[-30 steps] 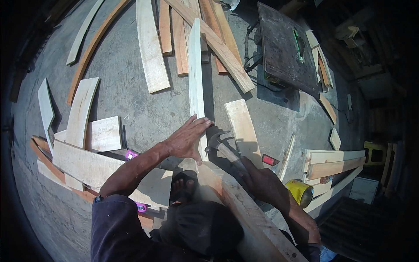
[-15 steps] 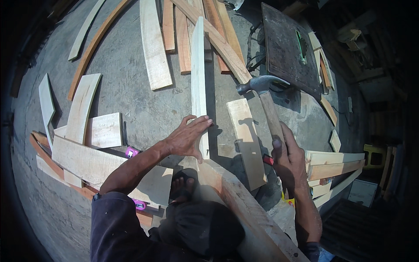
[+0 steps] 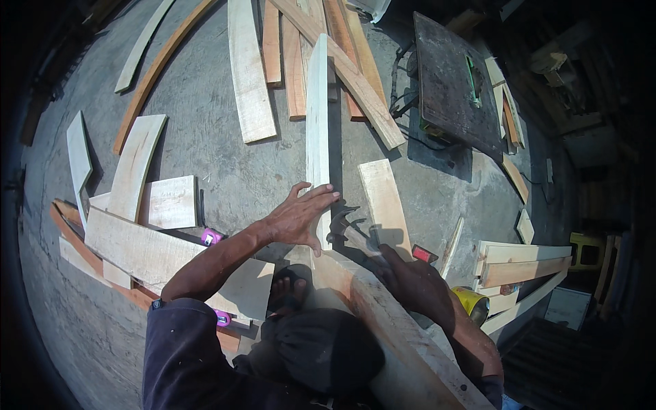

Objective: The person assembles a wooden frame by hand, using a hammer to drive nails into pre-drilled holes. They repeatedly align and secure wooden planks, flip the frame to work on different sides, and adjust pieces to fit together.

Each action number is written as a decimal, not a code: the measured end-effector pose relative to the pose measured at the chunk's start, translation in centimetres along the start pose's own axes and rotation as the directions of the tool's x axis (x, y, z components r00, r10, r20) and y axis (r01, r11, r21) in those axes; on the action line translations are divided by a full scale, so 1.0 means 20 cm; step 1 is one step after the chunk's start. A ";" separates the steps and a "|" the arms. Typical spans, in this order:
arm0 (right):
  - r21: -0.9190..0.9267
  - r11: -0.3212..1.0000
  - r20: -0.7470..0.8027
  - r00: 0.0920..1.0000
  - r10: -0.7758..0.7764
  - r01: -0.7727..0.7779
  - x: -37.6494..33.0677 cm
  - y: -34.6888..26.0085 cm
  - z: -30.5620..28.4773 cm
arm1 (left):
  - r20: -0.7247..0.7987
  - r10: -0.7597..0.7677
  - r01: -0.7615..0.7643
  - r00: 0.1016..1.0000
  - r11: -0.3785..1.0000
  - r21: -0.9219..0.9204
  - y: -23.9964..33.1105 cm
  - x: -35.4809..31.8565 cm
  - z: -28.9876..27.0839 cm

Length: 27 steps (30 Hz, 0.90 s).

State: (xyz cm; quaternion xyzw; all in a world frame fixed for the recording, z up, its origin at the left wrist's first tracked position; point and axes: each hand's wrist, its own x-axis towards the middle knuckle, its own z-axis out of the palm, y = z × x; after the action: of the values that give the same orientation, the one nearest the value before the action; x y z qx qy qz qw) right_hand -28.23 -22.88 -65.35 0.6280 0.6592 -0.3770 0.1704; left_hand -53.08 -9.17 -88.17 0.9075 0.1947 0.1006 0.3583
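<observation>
Left hand [image 3: 295, 220]: it is spread wide on the near part of the pale board, with fingertips at the right edge and the thumb toward the near end.
Pale board [image 3: 318, 130]: it is long and narrow, under the left fingers; from there it runs far over the floor [image 3: 205, 116], and its near end is at the far end of the thick timber [image 3: 406, 335].
Right hand [image 3: 410, 277]: its fingers are closed around the handle of the hammer [image 3: 355, 240].
Hammer head: it is just beside the pale board's right edge, near the near end; if they touch, I cannot tell.
Edges at right: a shadowed strip of floor separates the pale board from 1 short board [image 3: 380, 191], whose near part is close to the hammer; the red object [image 3: 424, 253] is just above the right hand.
Room at left: grey floor shows between the left hand and the wide board [image 3: 253, 89] farther away; 1 pink object [image 3: 212, 236] is near the forearm.
</observation>
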 end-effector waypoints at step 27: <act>0.236 0.971 -0.364 0.923 0.123 -0.036 -0.01 0.02 0.09 | -0.083 0.041 -0.044 0.996 0.999 -0.028 -0.01 -0.07 0.11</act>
State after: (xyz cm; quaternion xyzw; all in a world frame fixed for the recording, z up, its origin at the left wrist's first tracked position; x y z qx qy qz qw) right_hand -28.25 -24.36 -66.41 0.7301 0.6064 -0.3145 -0.0158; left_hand -53.75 -11.06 -89.90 0.9010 0.1883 0.1486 0.3614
